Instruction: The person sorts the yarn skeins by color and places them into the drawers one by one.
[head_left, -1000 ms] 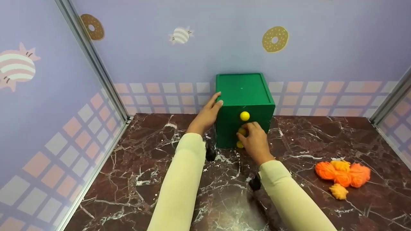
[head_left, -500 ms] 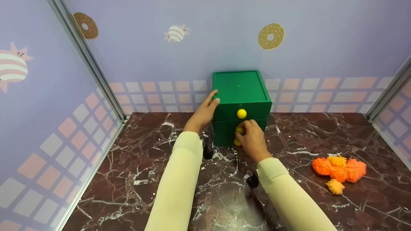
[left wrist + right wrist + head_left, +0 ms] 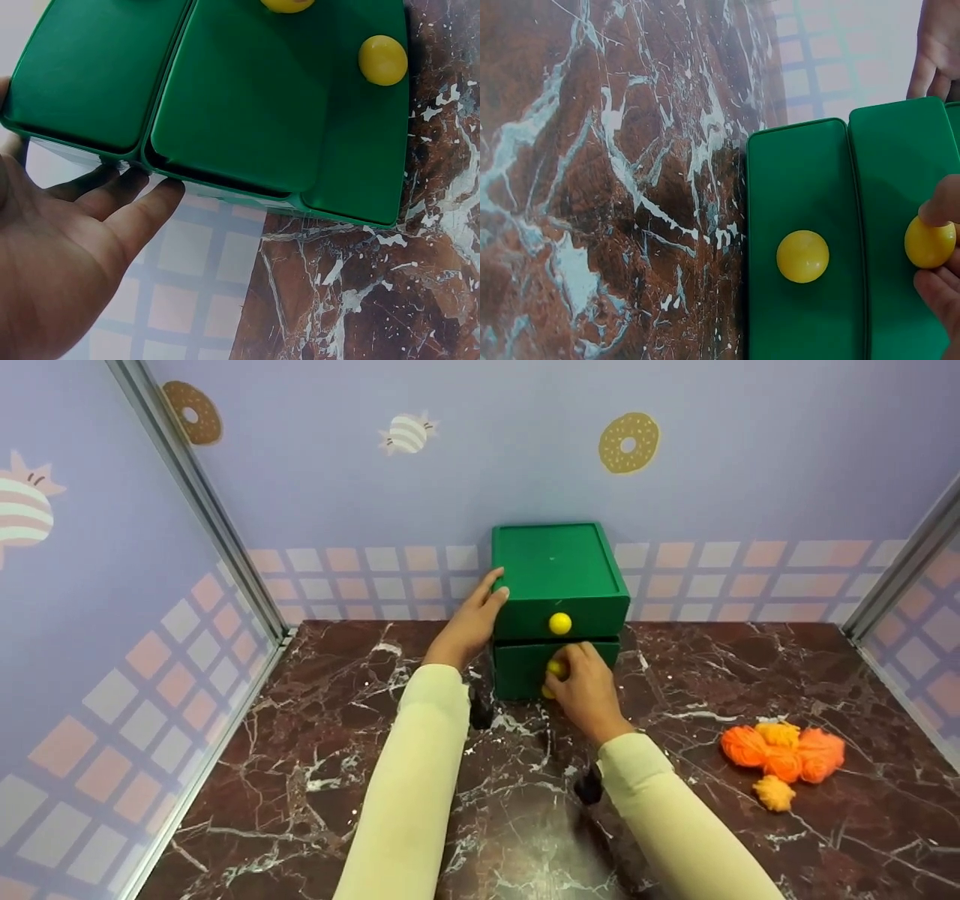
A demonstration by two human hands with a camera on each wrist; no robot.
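A small green chest of drawers (image 3: 553,559) stands against the back wall, with round yellow knobs down its front. My left hand (image 3: 471,624) rests on its left side, fingers stretched along the wall and thumb by the top front corner. The thumb and fingers of my right hand (image 3: 591,684) pinch the middle knob (image 3: 928,244). The middle drawer (image 3: 240,105) sticks out a little past its neighbours, with a dark gap along its upper edge. Below it, the bottom drawer's knob (image 3: 802,256) is untouched. The top knob (image 3: 560,623) sits above my right hand.
To the right on the marbled tabletop (image 3: 360,780) lie several orange yarn bundles (image 3: 784,763) close together, and a loose yellow-orange pompom (image 3: 774,794) in front of them. Patterned panels stand at the back (image 3: 510,442) and left (image 3: 97,585).
The middle drawer has come out slightly towards me, and the dark gap above it has widened. My right hand keeps its pinch on the knob; my left hand stays on the chest's side.
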